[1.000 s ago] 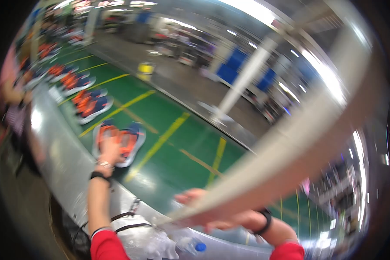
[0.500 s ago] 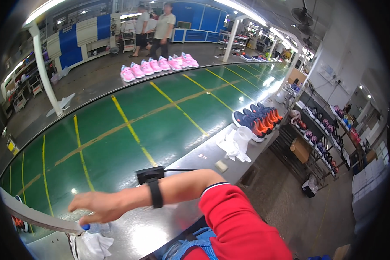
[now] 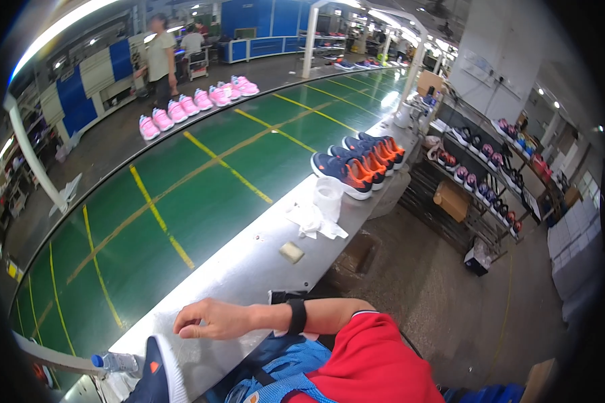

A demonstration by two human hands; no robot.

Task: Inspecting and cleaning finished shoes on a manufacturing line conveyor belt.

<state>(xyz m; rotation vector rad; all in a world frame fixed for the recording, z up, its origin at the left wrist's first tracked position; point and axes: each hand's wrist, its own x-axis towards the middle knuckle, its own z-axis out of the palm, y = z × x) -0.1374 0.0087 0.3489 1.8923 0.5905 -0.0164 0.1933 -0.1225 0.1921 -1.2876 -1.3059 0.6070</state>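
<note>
My right hand (image 3: 212,319), with a black strap (image 3: 296,317) round the wrist, hovers over the metal ledge (image 3: 225,285). Its fingers are loosely curled, with a gap between thumb and forefinger and nothing visible between them. Below and left of it, a navy shoe (image 3: 153,376) with a white sole and a small orange mark stands toe up, cut off by the lower edge. My left hand does not show; what supports the shoe is hidden. Beside the shoe, a clear bottle with a blue cap (image 3: 116,363) lies on its side near white crumpled material (image 3: 117,388).
A green belt (image 3: 202,195) with yellow lines runs beyond the ledge. On the ledge are a pale block (image 3: 291,252), white cloth (image 3: 316,221) and several navy-orange shoes (image 3: 356,164). Pink shoes (image 3: 195,104) line the far side. Shoe racks (image 3: 484,178) stand right; a person (image 3: 160,57) is beyond the belt.
My right hand has moved right, away from the bottle, and drawn nearer me. The navy shoe has come into view at the lower left. The whole view has shifted rightward.
</note>
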